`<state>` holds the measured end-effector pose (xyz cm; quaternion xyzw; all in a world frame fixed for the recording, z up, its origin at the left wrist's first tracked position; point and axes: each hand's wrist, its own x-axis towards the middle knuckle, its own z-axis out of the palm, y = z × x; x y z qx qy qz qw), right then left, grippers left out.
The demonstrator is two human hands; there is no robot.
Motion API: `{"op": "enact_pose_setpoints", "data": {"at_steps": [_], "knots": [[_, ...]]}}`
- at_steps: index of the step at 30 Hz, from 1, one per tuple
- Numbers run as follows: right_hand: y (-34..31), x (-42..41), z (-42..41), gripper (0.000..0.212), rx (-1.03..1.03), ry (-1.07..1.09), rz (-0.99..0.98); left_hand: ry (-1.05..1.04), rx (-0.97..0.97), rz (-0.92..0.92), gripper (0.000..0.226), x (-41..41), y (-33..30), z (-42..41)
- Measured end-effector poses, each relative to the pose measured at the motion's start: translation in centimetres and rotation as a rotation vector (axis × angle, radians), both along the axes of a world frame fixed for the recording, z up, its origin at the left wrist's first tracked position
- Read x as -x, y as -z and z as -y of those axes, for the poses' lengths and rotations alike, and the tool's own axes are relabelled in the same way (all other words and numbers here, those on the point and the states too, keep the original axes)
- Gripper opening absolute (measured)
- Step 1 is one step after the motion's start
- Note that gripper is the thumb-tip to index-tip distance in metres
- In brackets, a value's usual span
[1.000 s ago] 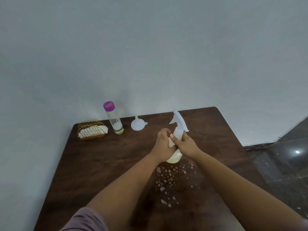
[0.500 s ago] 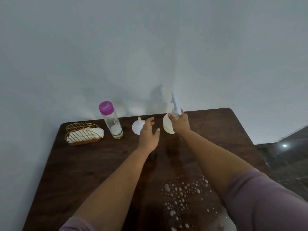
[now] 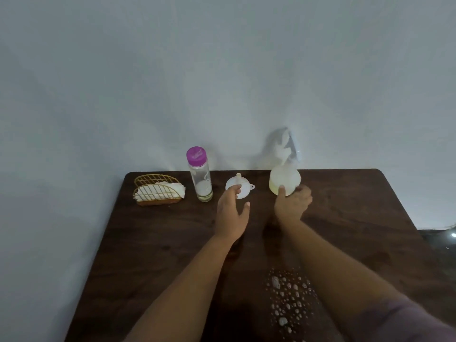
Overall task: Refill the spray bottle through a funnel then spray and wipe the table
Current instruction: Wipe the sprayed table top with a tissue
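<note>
The white spray bottle stands at the back of the dark wooden table, near the wall. My right hand grips its base, thumb on the front. My left hand hovers with relaxed fingers just in front of the white funnel, which lies mouth-down with its spout up. A clear bottle with a purple cap holds a little liquid and stands left of the funnel. White foamy droplets speckle the table near me.
A gold wire holder with folded white cloths sits at the back left corner. The wall rises directly behind the table. A dark glossy floor shows past the right edge.
My right hand carried the spray bottle from the middle of the table to the back and set it upright. My left hand let go of it and moved toward the funnel.
</note>
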<state>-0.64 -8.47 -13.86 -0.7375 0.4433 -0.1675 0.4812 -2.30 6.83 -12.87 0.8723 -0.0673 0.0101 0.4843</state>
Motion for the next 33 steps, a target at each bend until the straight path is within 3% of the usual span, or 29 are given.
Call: {"op": "enact_pose_setpoints", "data": {"at_steps": [2,3,6,9,11,15,20,33], "knots": [[-0.2,2.0,-3.6,0.029,-0.099,0.16,0.039,-0.045,-0.085,0.072,0.041,0.7,-0.2,-2.3],[-0.3,3.0,-5.4,0.02,-0.127,0.113,0.034,-0.077,-0.126,0.102,0.038,1.0,-0.3,-3.6],[-0.8,4.8,-10.4,0.006,0.074,-0.45,0.101,-0.213,-0.168,0.137,0.032,1.6,-0.4,-8.1],[-1.3,2.7,-14.3,0.014,0.328,-1.02,0.199,-0.367,-0.181,0.102,0.034,1.8,-0.2,-12.7],[-1.0,0.4,-16.8,0.023,0.408,-1.202,0.16,-0.438,-0.176,0.064,0.038,2.1,-0.1,-15.0],[-1.0,-3.6,-20.5,0.032,0.455,-1.165,0.025,-0.494,-0.159,-0.028,0.045,2.5,0.4,-17.9],[0.0,-5.8,-21.9,0.024,0.601,-1.115,-0.17,-0.5,-0.122,-0.072,0.047,3.8,1.4,-18.8],[0.5,-7.2,-22.1,0.028,0.604,-1.091,-0.18,-0.514,-0.05,-0.107,0.048,5.5,2.2,-20.7]]}}
